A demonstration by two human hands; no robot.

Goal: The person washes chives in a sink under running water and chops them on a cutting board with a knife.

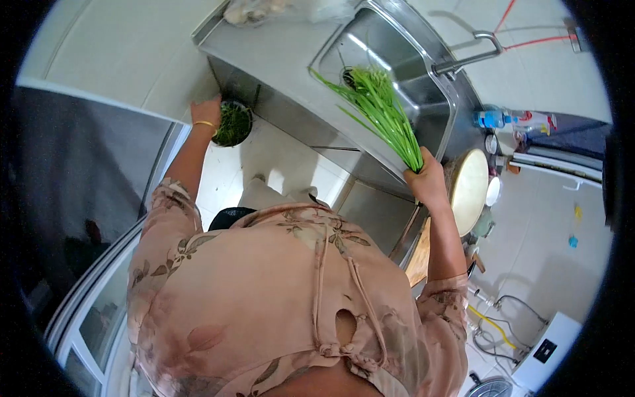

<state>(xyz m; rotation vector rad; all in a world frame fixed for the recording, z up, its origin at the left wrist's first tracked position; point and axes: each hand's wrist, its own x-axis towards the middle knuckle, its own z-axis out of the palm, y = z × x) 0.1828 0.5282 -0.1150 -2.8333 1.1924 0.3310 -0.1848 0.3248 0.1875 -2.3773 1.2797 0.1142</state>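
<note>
My right hand [428, 178] is closed around the lower end of a bunch of chives [387, 119]. Their long green leaves reach over the counter edge and into the steel sink [423, 73], with the tips lying near the drain. On the left, my left hand [206, 112] is beside the rim of a round bin [250, 126] on the floor. Its fingers look curled, and I cannot tell what is in them. Green plant scraps [231, 124] fill the bin.
A metal faucet [469, 61] reaches over the sink. Right of my right hand stands a large pale basin [469, 192], with a wooden board [419, 255] below it. A blue-labelled bottle [491, 119] lies behind the sink. A plastic bag [291, 10] rests on the far counter.
</note>
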